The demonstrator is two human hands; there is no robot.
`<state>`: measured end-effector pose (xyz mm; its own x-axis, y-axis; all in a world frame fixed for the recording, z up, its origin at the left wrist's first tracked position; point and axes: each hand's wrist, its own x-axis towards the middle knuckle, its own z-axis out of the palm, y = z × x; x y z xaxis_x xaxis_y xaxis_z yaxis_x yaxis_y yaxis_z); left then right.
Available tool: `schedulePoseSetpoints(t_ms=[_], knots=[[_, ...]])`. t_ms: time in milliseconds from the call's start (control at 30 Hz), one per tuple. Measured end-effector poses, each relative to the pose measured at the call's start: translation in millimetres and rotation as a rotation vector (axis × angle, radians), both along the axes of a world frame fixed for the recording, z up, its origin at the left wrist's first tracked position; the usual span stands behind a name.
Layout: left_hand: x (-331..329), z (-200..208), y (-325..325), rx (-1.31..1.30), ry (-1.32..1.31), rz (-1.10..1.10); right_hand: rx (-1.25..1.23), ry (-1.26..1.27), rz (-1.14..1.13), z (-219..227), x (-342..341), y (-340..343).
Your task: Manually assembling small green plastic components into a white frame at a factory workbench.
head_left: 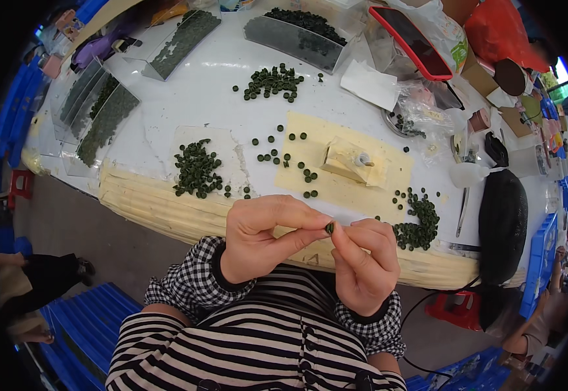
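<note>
Between the fingertips of both hands sits one small dark green round part (330, 227), held just in front of the table's near edge. My left hand (264, 234) pinches it from the left with thumb and forefinger. From the other side my right hand (365, 260) presses its thumb and forefinger to it. Beyond the hands, a wooden block with a small upright peg (356, 161) is fixed on a yellow taped patch (303, 127). Loose parts of the same kind lie in a left pile (197, 169), a right pile (421, 221) and a far pile (274, 83).
Clear bins of green parts stand at the far left (108, 114) and at the back (297, 39). A phone in a red case (411, 42) leans at the back right. A long black cushion-like object (504, 228) lies right, beside tweezers (463, 212). Other people sit nearby.
</note>
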<state>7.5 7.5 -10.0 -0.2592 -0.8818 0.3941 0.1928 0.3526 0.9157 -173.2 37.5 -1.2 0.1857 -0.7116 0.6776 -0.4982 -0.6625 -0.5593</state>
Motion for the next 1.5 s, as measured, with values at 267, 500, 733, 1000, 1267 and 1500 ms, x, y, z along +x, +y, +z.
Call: schedulePoseSetpoints(t_ms=[267,500,733,1000,1267,1500], knots=[[-1.7,1.8,-1.2,-0.032,-0.077,0.020,0.011,0.015,-0.019,0.9,-1.0,-1.6],[-5.5,0.9,-0.3,-0.145,-0.102,0.134,0.015,0.008,-0.057,1.7,0.8,-1.3],[-5.2,0.8,-1.0,-0.265,-0.129,0.177,0.011,-0.001,-0.078,1.8,-1.1,-1.2],[-4.4,0.2,-1.1,-0.289,-0.122,0.185,0.015,-0.006,-0.070,2.0,-1.2,-1.9],[-4.6,-0.6,-0.9,-0.288,-0.108,0.187,0.011,-0.003,-0.069,1.5,-0.5,-2.8],[-4.6,-1.3,-0.4,-0.263,-0.098,0.186,0.022,-0.002,-0.072,2.1,-0.6,-2.2]])
